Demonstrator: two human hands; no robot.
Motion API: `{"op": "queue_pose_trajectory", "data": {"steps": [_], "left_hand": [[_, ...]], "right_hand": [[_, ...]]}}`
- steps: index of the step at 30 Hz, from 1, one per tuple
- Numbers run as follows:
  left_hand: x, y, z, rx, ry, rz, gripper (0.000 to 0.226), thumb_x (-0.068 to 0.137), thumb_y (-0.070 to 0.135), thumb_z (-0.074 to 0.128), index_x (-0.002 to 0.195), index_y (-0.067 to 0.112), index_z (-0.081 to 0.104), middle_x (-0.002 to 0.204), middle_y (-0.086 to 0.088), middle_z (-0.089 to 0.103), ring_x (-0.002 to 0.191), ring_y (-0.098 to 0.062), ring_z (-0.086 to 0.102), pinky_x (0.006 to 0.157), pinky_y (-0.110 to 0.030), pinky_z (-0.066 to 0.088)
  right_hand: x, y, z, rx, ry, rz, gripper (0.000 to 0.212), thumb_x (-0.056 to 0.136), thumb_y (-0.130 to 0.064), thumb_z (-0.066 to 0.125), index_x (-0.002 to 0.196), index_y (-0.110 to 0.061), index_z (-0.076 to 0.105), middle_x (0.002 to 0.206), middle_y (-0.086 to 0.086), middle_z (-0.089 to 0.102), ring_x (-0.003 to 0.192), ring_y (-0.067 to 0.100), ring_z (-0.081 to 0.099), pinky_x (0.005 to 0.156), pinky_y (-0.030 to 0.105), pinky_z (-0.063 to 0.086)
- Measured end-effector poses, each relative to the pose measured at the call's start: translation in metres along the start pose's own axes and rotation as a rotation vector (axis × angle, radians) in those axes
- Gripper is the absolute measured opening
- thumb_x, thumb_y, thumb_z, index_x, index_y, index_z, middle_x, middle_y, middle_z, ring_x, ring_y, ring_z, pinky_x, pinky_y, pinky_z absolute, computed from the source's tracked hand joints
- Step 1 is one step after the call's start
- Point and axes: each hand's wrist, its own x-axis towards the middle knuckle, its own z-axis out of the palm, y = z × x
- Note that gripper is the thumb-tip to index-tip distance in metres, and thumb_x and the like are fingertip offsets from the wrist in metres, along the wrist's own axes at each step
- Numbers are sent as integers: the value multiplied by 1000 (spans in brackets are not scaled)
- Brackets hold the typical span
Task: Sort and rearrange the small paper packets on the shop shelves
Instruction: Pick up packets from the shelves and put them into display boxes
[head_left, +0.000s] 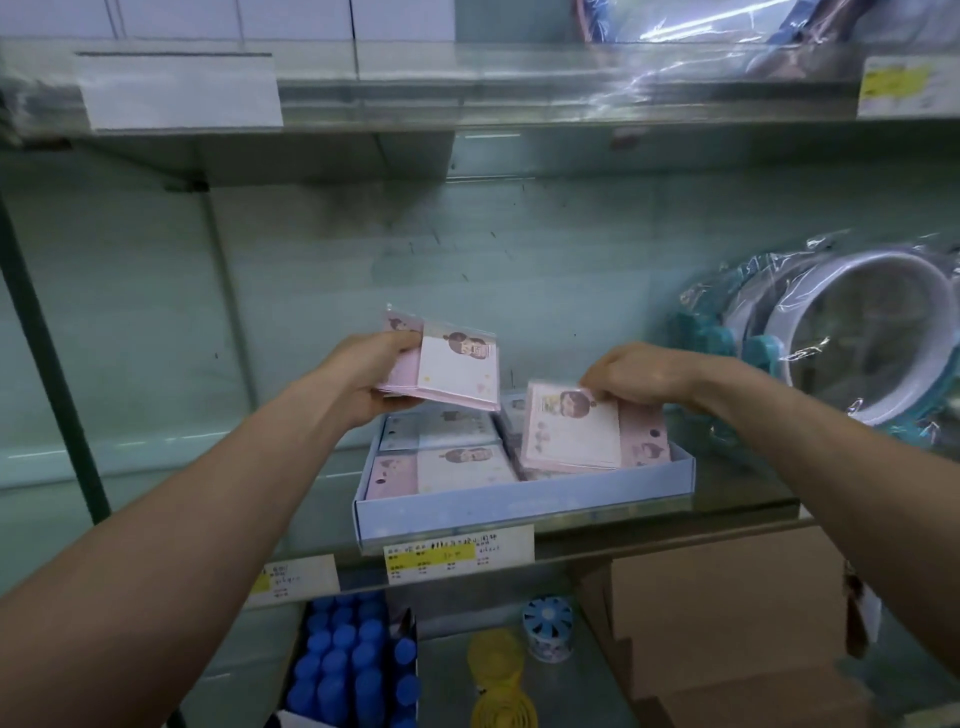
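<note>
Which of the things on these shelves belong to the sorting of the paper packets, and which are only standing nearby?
Part of the job:
left hand gripping a pink packet stack
right hand pinching a second stack
loose packets in the pale blue tray

Only nearby:
blue-capped bottles
cardboard box
plastic-wrapped round goods
yellow item
price label

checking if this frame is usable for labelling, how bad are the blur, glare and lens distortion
Head view: soft throughout, price tag text unreadable, prints on the packet stack in the left hand and the packets in the right hand smeared; white glare streaks on the plastic wrap top right; upper shelf edge bows from wide-angle distortion; lighting even, greenish, no hard shadows.
</note>
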Motion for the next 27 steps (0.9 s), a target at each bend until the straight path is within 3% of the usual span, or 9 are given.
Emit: {"op": "queue_pose_trajectory", "data": {"steps": [4,7,10,13,16,19,22,25,27], "left_hand": [[-1,-2,3,8,-17,1,7,92,17,57,87,16,60,81,-4,67,68,-17,62,46,-23,53],[-3,-1,3,10,-22,-2,7,93,17,57,87,15,60,82,-4,67,70,-17,62,55,-28,53],[-5,0,3,20,-17,0,9,93,17,56,84,15,60,79,-4,67,68,-17,61,53,-26,54],[-8,1,3,8,-17,-8,8,92,16,57,85,14,60,81,-5,68,70,-18,62,60,-31,54],[-11,3,6,-8,-36,-24,6,92,15,58,88,13,60,83,-6,68,72,-19,63,65,-34,54],[-15,7,11,-2,-79,-39,4,92,15,58,89,12,59,83,-7,69,73,-19,64,61,-33,54],[-22,12,18,3,-146,-68,5,93,13,56,89,12,58,80,-7,68,69,-18,63,56,-29,56],[-27,13,18,94,-213,-93,6,92,10,57,86,11,58,81,-8,67,64,-17,63,52,-28,56],[-28,13,13,317,-225,-75,6,89,11,62,88,12,56,92,-9,63,72,-18,63,63,-31,55]], "right_hand": [[-1,-3,13,-138,-36,-28,35,98,-21,44,111,4,64,119,16,62,109,31,57,91,34,44],[-1,4,18,-188,-58,-71,32,94,-27,53,114,-7,69,118,7,66,106,24,60,94,34,46],[-3,6,18,-248,-60,-155,24,90,-22,59,110,-18,72,111,-4,68,99,14,59,92,27,47],[-5,4,18,-229,-107,-197,21,90,-23,61,106,-19,73,104,-7,69,94,12,59,84,25,46],[-5,-2,12,-243,-80,-235,26,92,-25,58,113,-18,70,115,-4,68,102,14,60,94,27,45],[-5,-14,0,152,143,-244,38,94,-28,55,131,-17,55,122,2,62,102,16,61,87,25,48],[-7,-26,-2,523,27,-144,45,95,-27,55,138,-18,45,112,2,65,88,14,65,71,26,56],[-10,-32,4,601,-96,-106,42,93,-10,59,133,-9,50,94,7,70,69,11,65,59,21,56],[-10,-34,8,604,-94,-92,37,92,-4,58,129,-6,54,96,12,68,68,12,60,56,20,54]]}}
